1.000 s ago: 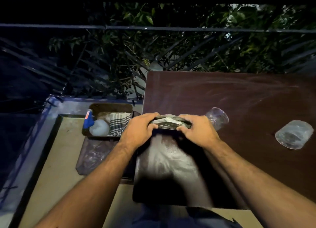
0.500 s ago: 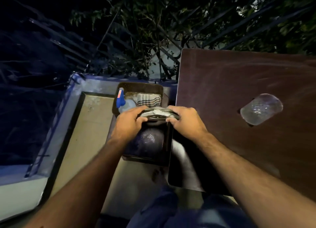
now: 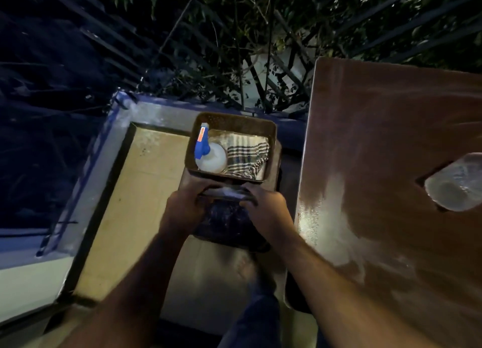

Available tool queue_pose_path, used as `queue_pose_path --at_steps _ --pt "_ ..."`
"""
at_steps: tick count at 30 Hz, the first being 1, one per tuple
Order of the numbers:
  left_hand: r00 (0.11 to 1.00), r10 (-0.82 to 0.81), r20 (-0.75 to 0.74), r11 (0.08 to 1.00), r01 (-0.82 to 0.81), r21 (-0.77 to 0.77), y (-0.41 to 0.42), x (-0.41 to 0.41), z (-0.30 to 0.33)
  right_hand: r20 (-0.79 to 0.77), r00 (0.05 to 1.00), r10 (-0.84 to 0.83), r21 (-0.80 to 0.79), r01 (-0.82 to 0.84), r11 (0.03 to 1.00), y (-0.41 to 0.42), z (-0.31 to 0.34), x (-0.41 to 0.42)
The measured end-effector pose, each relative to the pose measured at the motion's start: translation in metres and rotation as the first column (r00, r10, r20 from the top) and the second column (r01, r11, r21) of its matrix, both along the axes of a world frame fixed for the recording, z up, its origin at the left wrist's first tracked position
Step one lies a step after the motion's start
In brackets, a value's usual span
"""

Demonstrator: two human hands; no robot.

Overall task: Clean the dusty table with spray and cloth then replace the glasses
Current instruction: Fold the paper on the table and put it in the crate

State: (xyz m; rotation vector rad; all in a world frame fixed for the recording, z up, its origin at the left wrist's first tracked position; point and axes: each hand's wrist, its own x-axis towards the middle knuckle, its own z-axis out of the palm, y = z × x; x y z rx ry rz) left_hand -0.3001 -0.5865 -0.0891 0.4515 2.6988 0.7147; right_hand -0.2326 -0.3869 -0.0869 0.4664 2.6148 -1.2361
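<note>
A dark brown table (image 3: 391,128) with dust streaks and a bright glare patch fills the right side. One clear glass (image 3: 453,183) lies on its side on it. Left of the table, a brown basket (image 3: 234,119) holds a white spray bottle with a blue head (image 3: 210,156) and a checked cloth (image 3: 247,152). Just in front of the basket, my left hand (image 3: 182,207) and my right hand (image 3: 266,204) grip the far rim of a dark tray-like container (image 3: 227,226). Its contents are too dark to tell.
The basket and tray rest on a low brown stand (image 3: 275,165) beside the table's left edge. A pale floor (image 3: 146,191) with a raised ledge lies to the left. Railing bars and leafy branches (image 3: 247,48) stand behind.
My hands moved left, from the table's near-left edge to over the stand in front of the basket. The glass that lay beside my right hand is out of sight.
</note>
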Motion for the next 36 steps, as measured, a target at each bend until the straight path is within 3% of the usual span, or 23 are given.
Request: queue_pose_path --at_steps 5,11,20,36 --pt "0.995 0.085 0.047 0.996 -0.084 -0.028 -0.015 -0.01 -0.027 0.033 0.999 -0.012 -0.002 0.012 1.0 -0.023 -0.031 -0.014" --pt "0.995 0.069 0.076 0.993 -0.062 -0.097 -0.018 -0.026 -0.063 0.068 0.996 -0.052 -0.012 0.052 0.999 -0.035 -0.067 -0.025" --pt "0.981 0.119 0.152 0.993 -0.118 -0.017 -0.026 -0.028 -0.105 0.133 0.991 0.002 0.078 -0.012 0.997 -0.045 -0.102 -0.036" --pt "0.984 0.117 0.134 0.993 -0.12 0.018 -0.023 -0.035 -0.108 0.128 0.992 -0.005 0.115 -0.01 0.993 -0.044 -0.116 -0.036"
